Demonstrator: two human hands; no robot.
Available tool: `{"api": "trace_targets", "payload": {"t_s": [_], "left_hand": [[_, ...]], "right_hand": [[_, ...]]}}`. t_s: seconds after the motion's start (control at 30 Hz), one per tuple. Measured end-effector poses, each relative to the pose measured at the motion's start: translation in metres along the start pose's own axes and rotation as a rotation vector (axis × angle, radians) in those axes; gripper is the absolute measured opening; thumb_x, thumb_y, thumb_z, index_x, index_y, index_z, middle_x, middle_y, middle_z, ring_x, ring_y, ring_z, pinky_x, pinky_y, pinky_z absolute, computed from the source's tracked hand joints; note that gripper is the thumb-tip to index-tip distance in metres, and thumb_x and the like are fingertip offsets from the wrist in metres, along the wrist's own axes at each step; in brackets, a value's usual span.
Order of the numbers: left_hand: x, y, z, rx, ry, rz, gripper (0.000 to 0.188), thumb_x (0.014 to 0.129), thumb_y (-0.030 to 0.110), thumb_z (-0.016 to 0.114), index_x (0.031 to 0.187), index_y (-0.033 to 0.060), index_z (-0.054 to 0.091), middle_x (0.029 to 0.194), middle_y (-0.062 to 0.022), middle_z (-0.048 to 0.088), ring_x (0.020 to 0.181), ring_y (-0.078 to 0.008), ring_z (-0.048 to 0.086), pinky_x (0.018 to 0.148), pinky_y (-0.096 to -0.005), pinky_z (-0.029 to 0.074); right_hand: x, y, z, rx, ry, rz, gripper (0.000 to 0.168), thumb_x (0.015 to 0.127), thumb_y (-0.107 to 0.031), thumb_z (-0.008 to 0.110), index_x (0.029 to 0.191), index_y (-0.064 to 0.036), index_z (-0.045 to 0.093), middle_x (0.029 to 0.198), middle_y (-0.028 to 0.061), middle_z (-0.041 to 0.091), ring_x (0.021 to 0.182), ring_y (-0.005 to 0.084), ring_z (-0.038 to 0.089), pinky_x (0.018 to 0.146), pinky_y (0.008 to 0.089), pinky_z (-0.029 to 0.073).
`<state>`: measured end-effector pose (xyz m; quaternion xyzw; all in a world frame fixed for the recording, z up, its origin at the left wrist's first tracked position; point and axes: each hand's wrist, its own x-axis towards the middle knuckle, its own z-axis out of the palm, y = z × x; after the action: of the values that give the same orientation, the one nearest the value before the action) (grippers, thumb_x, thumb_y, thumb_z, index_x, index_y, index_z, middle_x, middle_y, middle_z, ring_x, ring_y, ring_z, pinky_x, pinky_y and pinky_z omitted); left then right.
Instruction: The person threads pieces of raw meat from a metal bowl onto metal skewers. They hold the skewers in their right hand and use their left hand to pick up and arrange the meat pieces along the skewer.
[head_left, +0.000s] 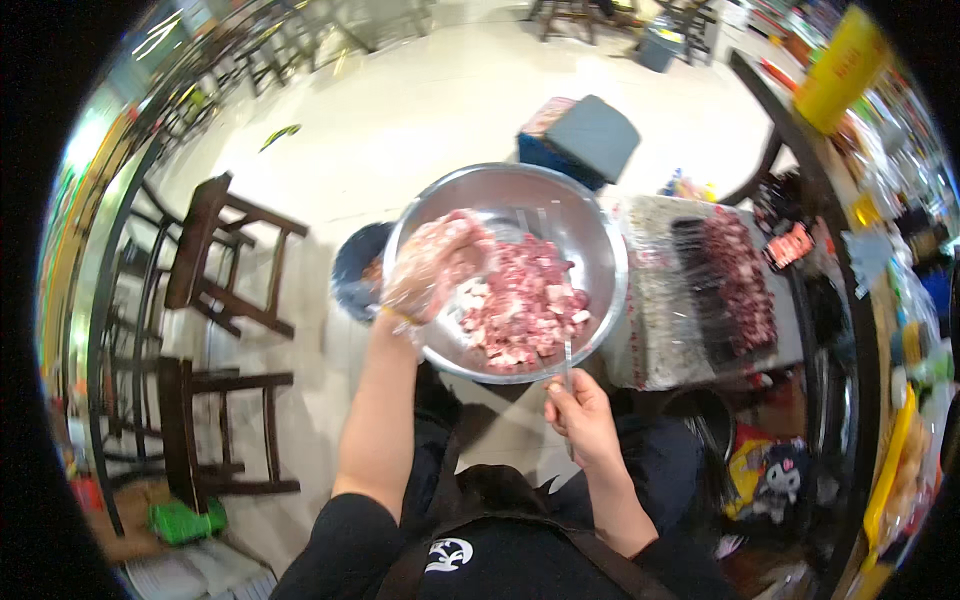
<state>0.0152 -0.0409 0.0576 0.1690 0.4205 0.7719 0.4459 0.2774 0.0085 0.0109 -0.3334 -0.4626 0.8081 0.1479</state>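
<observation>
A large stainless steel bowl (517, 180) stands before me with chunks of raw red and white meat (525, 300) in it. My left hand (442, 259), in a clear plastic glove, is inside the bowl's left side, close to the meat. Its fingers are blurred, so whether it holds a piece is unclear. In my bare right hand (581, 412) at the bowl's near rim is a thin flat metal skewer (568, 356), pointing away from me over the rim; its far end is by the meat.
Right of the bowl, a covered surface (649, 292) bears a row of meat skewers (739, 281). Behind the bowl sits a blue lidded box (592, 139); a dark bucket (352, 274) is at its left. Wooden stools (232, 262) stand left, a cluttered table (832, 225) right.
</observation>
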Motion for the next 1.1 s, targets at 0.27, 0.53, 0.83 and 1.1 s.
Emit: {"api": "trace_targets", "payload": {"t_s": [0.27,0.53,0.83,1.1], "left_hand": [[0.005,0.004,-0.001,-0.119,0.043,0.053,0.018,0.093,0.01,0.055,0.108,0.0009,0.057,0.097,-0.0074,0.06,0.085,-0.0146,0.06,0.077,-0.0248,0.054],[0.013,0.004,0.008,-0.136,0.042,0.095,0.018,0.093,0.019,0.057,0.101,0.0033,0.057,0.088,-0.0046,0.059,0.074,-0.0104,0.057,0.068,-0.0242,0.051],[0.028,-0.005,0.001,-0.145,-0.02,0.027,0.019,0.095,0.02,0.055,0.104,0.0027,0.056,0.091,-0.0062,0.059,0.077,-0.0115,0.057,0.069,-0.0255,0.053],[0.034,-0.006,-0.01,-0.175,-0.008,0.143,0.018,0.095,0.019,0.054,0.105,0.0038,0.055,0.09,-0.0057,0.058,0.075,-0.0119,0.056,0.068,-0.0286,0.052]], "right_hand": [[0.003,-0.027,0.012,-0.174,-0.037,-0.03,0.012,0.095,-0.011,0.05,0.099,-0.001,0.054,0.068,-0.0015,0.053,0.059,0.0055,0.049,0.056,0.0224,0.039],[0.002,-0.028,0.022,-0.183,-0.021,-0.123,0.009,0.094,-0.011,0.05,0.093,-0.002,0.052,0.063,-0.0012,0.051,0.057,0.0063,0.049,0.055,0.0236,0.038],[0.015,-0.027,0.029,-0.207,0.016,-0.189,0.01,0.094,-0.012,0.051,0.088,-0.003,0.052,0.061,-0.0009,0.051,0.057,0.0066,0.049,0.054,0.0242,0.038],[0.023,-0.03,0.019,-0.263,-0.032,-0.198,0.01,0.093,-0.011,0.051,0.087,-0.003,0.053,0.06,-0.0005,0.051,0.055,0.0068,0.049,0.053,0.0244,0.038]]}}
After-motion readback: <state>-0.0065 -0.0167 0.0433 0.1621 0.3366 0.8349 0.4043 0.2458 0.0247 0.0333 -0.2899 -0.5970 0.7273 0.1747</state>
